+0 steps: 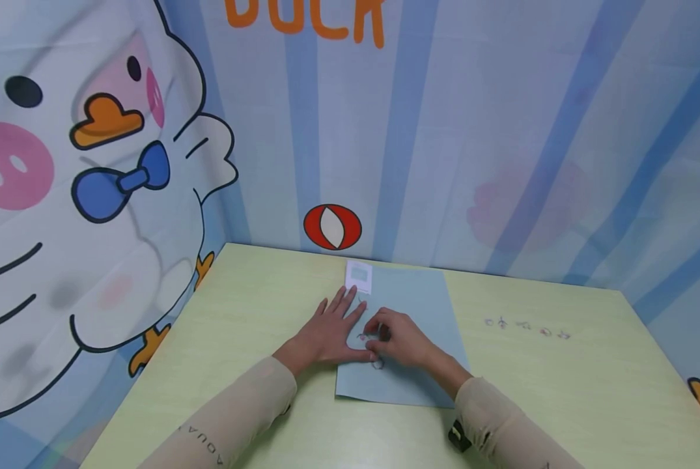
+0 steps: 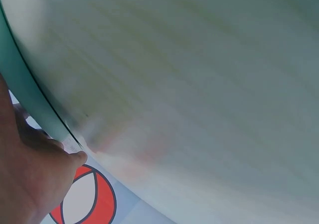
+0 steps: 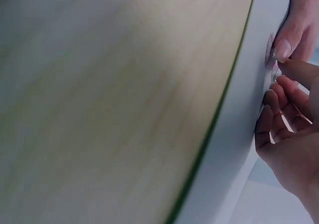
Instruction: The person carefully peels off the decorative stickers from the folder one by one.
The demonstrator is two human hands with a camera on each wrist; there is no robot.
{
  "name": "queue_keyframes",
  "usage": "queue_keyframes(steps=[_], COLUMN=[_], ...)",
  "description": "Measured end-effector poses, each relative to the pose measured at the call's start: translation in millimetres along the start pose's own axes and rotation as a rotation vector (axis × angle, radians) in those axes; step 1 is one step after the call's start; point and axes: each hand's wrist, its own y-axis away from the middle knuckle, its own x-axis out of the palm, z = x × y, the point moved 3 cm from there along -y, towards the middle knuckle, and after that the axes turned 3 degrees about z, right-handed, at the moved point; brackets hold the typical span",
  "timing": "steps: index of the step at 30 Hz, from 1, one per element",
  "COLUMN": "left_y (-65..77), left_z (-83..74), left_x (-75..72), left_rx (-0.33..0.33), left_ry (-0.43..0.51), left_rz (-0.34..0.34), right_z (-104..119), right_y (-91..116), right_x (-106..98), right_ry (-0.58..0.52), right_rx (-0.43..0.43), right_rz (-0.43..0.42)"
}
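A light blue sheet of paper point(image 1: 420, 293) lies on the table, and my left hand point(image 1: 332, 335) rests on its left edge with fingers spread. My right hand point(image 1: 399, 335) is over the middle of the sheet, fingers bent, thumb and forefinger pinching a small pinkish piece point(image 3: 275, 70) close over the paper. Beside those fingertips in the head view is a small dark-and-pink figure point(image 1: 363, 337). A small round outlined piece point(image 1: 378, 365) lies just below my left thumb. Near my left fingertips sits a small curved mark point(image 1: 361, 299).
A pale purple card point(image 1: 359, 277) with a greenish square lies at the sheet's top left corner. Several small outlined pieces point(image 1: 525, 326) form a row on the pale yellow table point(image 1: 560, 391) to the right. A printed cloth backdrop point(image 1: 355, 130) stands behind the table.
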Motion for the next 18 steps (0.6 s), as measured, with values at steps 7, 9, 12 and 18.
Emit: queue_keyframes(steps=[7,9,12,18], left_y=[-0.6,-0.4,-0.2,-0.2], left_z=[0.8,0.7,0.6,0.7], left_x=[2.2,2.1,1.3,0.9], left_rx=[0.002,0.003,0.005,0.001], left_ry=[0.003,0.011,0.021,0.015], left_rz=[-0.01,-0.012,-0.015,-0.013], right_z=[-4.8,-6.5,-7.1,-7.0], right_y=[-3.2,-4.8,-7.0,-10.9], right_x=[-0.3,-0.3,-0.6,-0.4], right_ry=[-0.084,-0.092,-0.1,-0.114], right_rx=[0.072,0.097,0.119,0.147], right_rz=[0.034,0.041,0.046,0.039])
